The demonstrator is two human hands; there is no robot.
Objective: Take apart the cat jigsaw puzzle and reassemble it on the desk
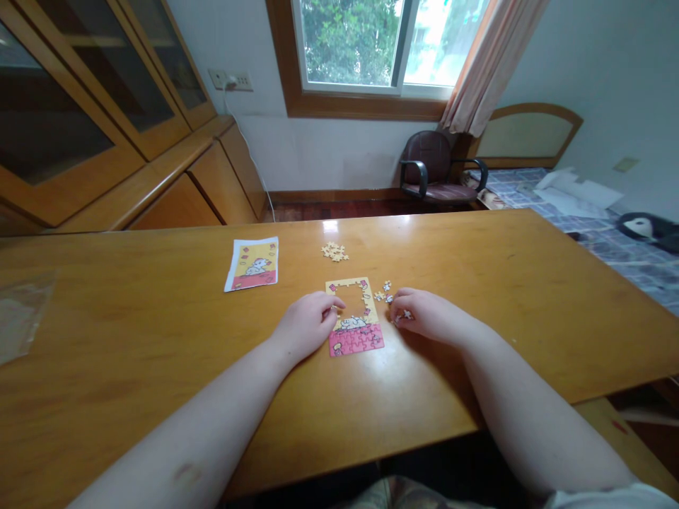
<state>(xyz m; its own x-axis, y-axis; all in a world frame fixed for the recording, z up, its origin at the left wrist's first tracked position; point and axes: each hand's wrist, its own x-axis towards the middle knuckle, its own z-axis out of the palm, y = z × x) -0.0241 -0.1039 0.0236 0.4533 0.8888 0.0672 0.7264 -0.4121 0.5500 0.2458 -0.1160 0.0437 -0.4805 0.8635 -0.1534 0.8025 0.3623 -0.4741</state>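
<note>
A partly assembled jigsaw puzzle point(356, 342) lies flat on the table, pink at its near end, with a yellow border around a gap where the wood shows. My left hand point(308, 322) rests on the puzzle's left edge, fingers stretched out over it and holding nothing. Just right of the puzzle, my right hand point(419, 311) is bent down over some loose white puzzle pieces point(382, 293). Its fingers are curled together at the tabletop, and whatever lies between the fingertips is hidden. A few pieces show under and beside that hand.
A pile of yellow puzzle pieces point(335, 252) sits beyond the puzzle. Farther left lies a printed reference picture point(255, 264). A clear plastic bag point(24, 318) is at the table's left edge. An office chair point(432, 166) and a bed point(552, 191) stand past the wooden table point(159, 318).
</note>
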